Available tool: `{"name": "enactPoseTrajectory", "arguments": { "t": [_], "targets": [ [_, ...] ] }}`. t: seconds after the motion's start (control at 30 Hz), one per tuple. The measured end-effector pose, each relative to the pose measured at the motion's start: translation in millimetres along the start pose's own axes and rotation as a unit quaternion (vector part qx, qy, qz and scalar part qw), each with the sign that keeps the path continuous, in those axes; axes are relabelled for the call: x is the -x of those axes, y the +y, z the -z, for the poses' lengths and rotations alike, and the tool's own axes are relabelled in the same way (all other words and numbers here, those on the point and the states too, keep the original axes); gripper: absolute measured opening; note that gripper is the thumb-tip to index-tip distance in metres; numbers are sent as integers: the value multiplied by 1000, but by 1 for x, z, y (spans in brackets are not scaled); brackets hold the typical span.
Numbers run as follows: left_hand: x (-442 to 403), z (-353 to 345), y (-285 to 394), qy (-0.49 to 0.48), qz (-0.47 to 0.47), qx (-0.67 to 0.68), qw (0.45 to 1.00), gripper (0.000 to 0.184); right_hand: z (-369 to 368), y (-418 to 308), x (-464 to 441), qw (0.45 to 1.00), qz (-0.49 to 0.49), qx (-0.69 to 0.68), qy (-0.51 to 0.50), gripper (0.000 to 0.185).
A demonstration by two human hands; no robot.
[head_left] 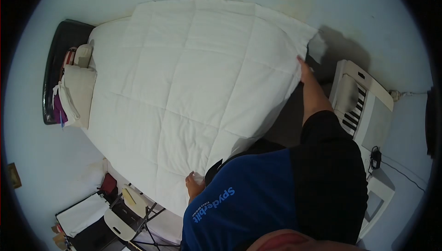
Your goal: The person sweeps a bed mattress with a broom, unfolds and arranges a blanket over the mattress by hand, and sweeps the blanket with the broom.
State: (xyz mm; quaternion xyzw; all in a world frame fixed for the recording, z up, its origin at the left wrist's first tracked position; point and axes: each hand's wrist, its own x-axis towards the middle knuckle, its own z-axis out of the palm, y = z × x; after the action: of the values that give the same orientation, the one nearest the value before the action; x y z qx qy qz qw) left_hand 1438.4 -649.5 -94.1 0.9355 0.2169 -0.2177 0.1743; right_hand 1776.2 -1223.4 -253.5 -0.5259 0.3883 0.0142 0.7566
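A white quilt (198, 76) with stitched squares covers most of the bed. At its right-hand edge, my right hand (304, 70) is closed on the border, with my arm stretched out. My left hand (194, 187) is low, close to my body, its fingers closed on a bunched part of the quilt. Creases run through the cloth above my left hand. The far right corner of the quilt lies by the wall.
Pillows (80, 92) lean by a black headboard (51, 76) at the left. A white keyboard (357, 108) stands at the right, with a cable and black adapter (375, 157) beside it. Folding chairs (120, 223) and a white-topped box (83, 216) are at the lower left.
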Motion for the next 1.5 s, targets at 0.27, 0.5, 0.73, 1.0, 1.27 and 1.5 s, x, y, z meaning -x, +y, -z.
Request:
{"name": "enactPoseTrajectory", "arguments": {
  "t": [0.27,0.5,0.73,1.0,1.27,1.5],
  "targets": [
    [8,12,12,-16,-55,-135,989,16,16,-22,57,992,53,69,96,51],
    [32,22,7,9,-77,-129,989,11,2,5,32,874,111,413,232,63],
    [21,11,24,-44,32,-167,985,16,-119,-86,61,669,476,520,236,56],
    [7,25,56,-160,127,-165,965,27,-127,-122,0,680,432,549,221,43],
    [0,-5,23,-199,133,-336,911,29,-68,-133,-40,733,360,563,129,28],
    [3,-38,-43,218,-277,-107,930,32,-55,-173,-13,729,331,569,186,25]
  ]
}}
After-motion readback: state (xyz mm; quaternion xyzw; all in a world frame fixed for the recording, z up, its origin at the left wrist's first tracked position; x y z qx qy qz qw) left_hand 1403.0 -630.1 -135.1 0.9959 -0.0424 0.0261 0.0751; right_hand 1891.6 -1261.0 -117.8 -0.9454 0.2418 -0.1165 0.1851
